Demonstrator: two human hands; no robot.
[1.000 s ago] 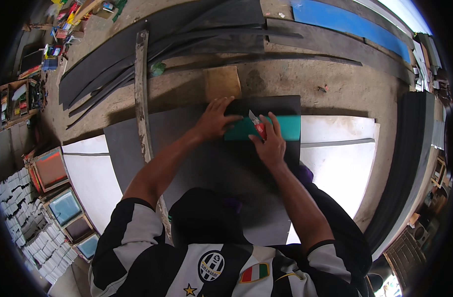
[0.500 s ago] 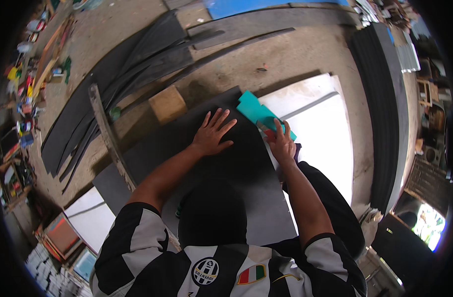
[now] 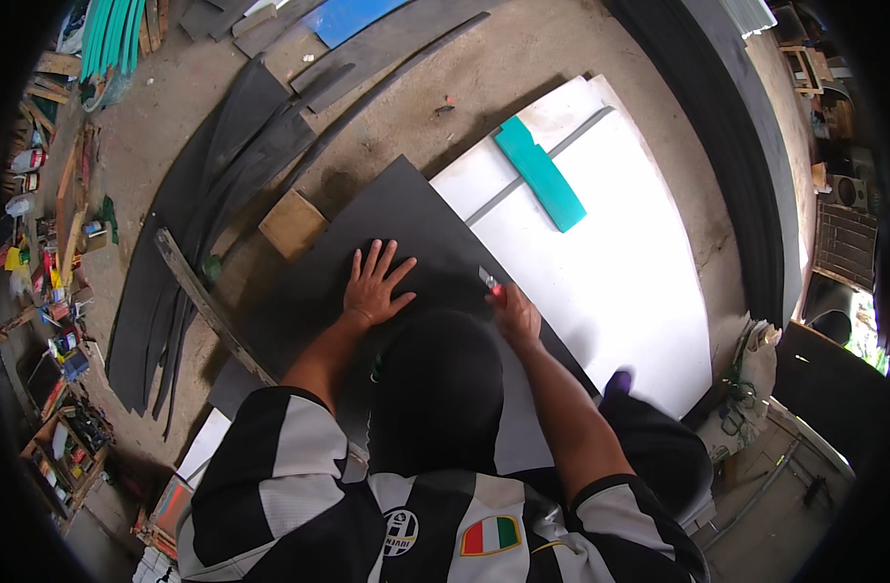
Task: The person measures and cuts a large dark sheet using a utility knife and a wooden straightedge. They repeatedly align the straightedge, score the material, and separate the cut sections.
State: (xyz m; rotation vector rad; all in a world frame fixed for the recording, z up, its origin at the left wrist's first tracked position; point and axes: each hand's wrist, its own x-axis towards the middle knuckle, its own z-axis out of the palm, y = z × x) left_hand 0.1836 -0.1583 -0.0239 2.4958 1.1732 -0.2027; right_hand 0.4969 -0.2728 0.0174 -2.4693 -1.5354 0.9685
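Note:
My left hand [image 3: 372, 287] lies flat with fingers spread on a large black sheet [image 3: 386, 214], which looks like foam or rubber. In my right hand [image 3: 519, 321] is a red-handled utility knife [image 3: 488, 280], its blade out over the sheet near the right edge. Whether the blade touches the sheet, I cannot tell. Beyond that edge, a teal green strip [image 3: 542, 180] with a notched end rests on a white board [image 3: 639, 262], apart from both hands.
A wooden block [image 3: 292, 225] stands by the sheet's far left edge, near a worn wooden batten [image 3: 207, 301]. Long black strips [image 3: 207, 175] lie on the floor at left. Stacked dark lengths [image 3: 727, 146] curve along the right. A purple-tipped foot [image 3: 620, 382] is beside the white board.
My right hand has let go of the green strip, which now lies farther out on the white board. That hand has drawn back over the black sheet, the knife now plainly visible. The view has shifted.

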